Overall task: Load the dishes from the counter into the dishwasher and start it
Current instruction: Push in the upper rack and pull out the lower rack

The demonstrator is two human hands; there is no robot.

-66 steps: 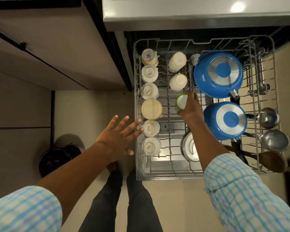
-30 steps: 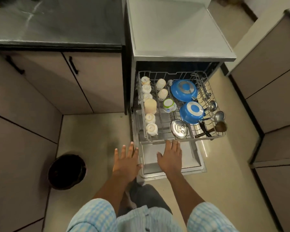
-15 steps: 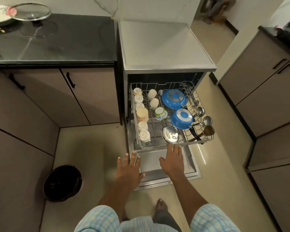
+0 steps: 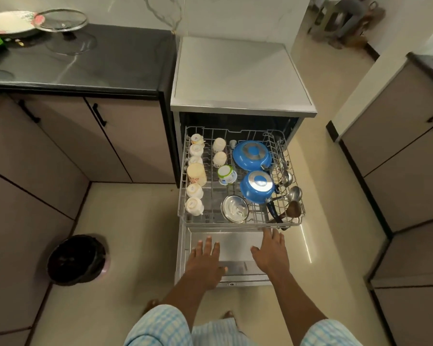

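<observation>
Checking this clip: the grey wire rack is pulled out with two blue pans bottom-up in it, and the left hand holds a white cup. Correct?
No: the head view shows the left hand open and empty over the lowered dishwasher door. The white cups sit in the pulled-out grey wire rack, which does hold two blue pans bottom-up.

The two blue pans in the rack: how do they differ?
The far blue pan looks wider than the near blue pan. The near blue pan's dark handle shows plainly, pointing to the front of the rack; the far blue pan's handle is mostly hidden. Both are blue, upside down, with grey round bases.
</observation>
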